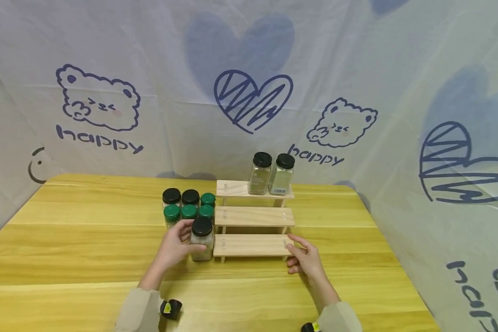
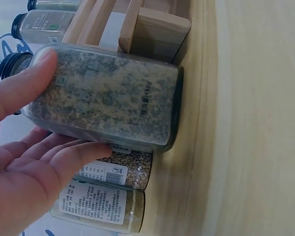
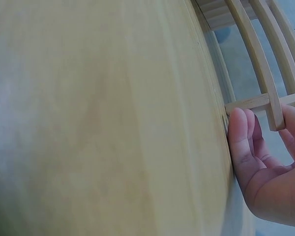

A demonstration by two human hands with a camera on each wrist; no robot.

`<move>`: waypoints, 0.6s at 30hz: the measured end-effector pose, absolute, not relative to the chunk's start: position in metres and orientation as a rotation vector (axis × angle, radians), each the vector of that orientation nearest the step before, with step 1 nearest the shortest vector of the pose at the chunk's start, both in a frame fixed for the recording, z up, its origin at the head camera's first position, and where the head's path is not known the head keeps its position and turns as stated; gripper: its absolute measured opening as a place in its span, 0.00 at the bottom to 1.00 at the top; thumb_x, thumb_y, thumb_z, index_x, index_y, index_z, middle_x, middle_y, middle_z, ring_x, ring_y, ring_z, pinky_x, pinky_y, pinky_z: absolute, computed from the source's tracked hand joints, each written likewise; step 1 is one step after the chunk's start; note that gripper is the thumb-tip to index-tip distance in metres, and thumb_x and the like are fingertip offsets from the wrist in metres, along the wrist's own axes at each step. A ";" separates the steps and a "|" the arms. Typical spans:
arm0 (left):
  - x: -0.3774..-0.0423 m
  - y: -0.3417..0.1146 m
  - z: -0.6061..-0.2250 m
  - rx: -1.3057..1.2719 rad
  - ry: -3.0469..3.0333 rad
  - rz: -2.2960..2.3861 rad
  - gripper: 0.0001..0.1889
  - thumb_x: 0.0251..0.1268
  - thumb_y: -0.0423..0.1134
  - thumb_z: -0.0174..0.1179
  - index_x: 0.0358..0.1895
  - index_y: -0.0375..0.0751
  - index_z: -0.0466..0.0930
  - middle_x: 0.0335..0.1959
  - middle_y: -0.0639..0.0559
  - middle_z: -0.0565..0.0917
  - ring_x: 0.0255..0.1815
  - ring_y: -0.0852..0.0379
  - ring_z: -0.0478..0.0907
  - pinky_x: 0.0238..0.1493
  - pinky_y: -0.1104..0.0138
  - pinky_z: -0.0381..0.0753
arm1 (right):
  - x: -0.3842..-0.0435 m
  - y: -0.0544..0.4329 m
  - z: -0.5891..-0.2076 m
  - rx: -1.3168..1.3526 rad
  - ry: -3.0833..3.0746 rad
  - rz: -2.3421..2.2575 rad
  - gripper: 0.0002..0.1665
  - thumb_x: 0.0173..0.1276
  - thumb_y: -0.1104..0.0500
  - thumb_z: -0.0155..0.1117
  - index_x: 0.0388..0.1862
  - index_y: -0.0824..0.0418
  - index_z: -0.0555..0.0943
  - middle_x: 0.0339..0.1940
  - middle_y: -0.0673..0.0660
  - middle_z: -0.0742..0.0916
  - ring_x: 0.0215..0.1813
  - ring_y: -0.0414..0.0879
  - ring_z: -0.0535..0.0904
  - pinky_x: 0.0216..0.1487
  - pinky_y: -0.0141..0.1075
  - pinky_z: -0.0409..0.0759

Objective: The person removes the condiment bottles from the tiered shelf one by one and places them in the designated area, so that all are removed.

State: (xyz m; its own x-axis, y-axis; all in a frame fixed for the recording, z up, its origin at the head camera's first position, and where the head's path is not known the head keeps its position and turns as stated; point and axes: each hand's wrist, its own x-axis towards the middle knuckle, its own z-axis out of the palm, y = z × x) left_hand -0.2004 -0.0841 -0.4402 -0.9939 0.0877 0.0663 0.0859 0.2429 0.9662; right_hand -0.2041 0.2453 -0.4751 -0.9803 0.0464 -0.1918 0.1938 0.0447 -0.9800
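Observation:
My left hand (image 1: 175, 246) grips a clear jar with a black lid (image 1: 202, 240), thumb on one side and fingers on the other. In the left wrist view the jar (image 2: 108, 96) shows a mottled, flaky green-and-tan filling. It stands beside the left end of the lowest step of a three-step wooden rack (image 1: 253, 245). My right hand (image 1: 307, 260) holds the right end of that lowest step. In the right wrist view its fingers (image 3: 241, 135) curl beside the rack's leg. Two black-lidded jars (image 1: 260, 174) (image 1: 281, 175) stand on the top step, toward its right.
Left of the rack, several spice jars stand close together, with green lids (image 1: 189, 211) and black lids (image 1: 172, 196). The yellow wooden table (image 1: 87, 230) carries everything. A printed white cloth (image 1: 170, 152) hangs behind the table and along its right side.

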 end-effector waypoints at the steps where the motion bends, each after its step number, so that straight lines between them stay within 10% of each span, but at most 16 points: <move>1: -0.200 -0.084 -0.440 0.171 2.479 1.915 0.34 0.41 0.26 0.69 0.56 0.27 0.65 0.53 0.30 0.71 0.55 0.38 0.67 0.55 0.54 0.67 | -0.204 0.245 -0.475 0.256 2.186 -2.085 0.23 0.64 0.62 0.56 0.59 0.63 0.70 0.18 0.58 0.81 0.14 0.42 0.74 0.15 0.35 0.78; 18: -0.195 -0.084 -0.429 0.148 2.524 1.829 0.35 0.43 0.29 0.69 0.58 0.27 0.64 0.54 0.31 0.70 0.55 0.37 0.67 0.55 0.55 0.68 | -0.203 0.245 -0.472 0.256 2.183 -2.084 0.24 0.64 0.62 0.57 0.60 0.64 0.69 0.20 0.58 0.82 0.14 0.42 0.74 0.15 0.35 0.78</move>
State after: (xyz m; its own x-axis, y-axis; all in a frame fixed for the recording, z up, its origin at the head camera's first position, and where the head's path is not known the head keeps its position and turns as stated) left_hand -0.1951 -0.0843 -0.4293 -0.9953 0.0891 0.0380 0.0639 0.3085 0.9491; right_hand -0.2029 0.2452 -0.4723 -0.9794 0.0440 -0.1969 0.1987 0.0419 -0.9792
